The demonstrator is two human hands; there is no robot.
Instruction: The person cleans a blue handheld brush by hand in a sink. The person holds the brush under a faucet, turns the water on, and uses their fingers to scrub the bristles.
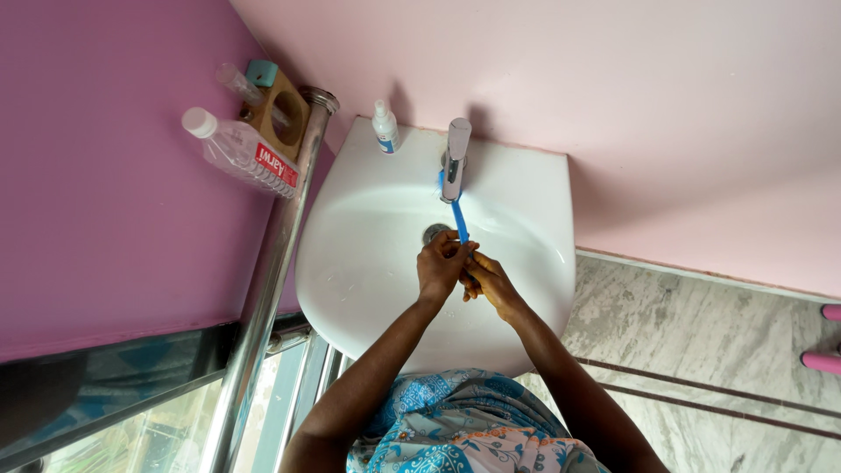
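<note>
At centre frame, over the white sink, the left hand and right hand close their fingers on a blue toothbrush held beneath the tap; no running water is visible. Upper left, a clear bottle with a red label; a small white spray bottle stands on the rim.

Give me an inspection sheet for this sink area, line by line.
Surface: white basin, wet-looking, drain open.
Job's things: blue toothbrush held under the tap.
Clutter: small spray bottle on the basin rim; clear plastic bottle and wooden holder on the purple wall.
Hands: left hand and right hand both on the toothbrush.
Cables: nothing seen.
Surroundings: pink wall, marble floor, steel pole.
</note>
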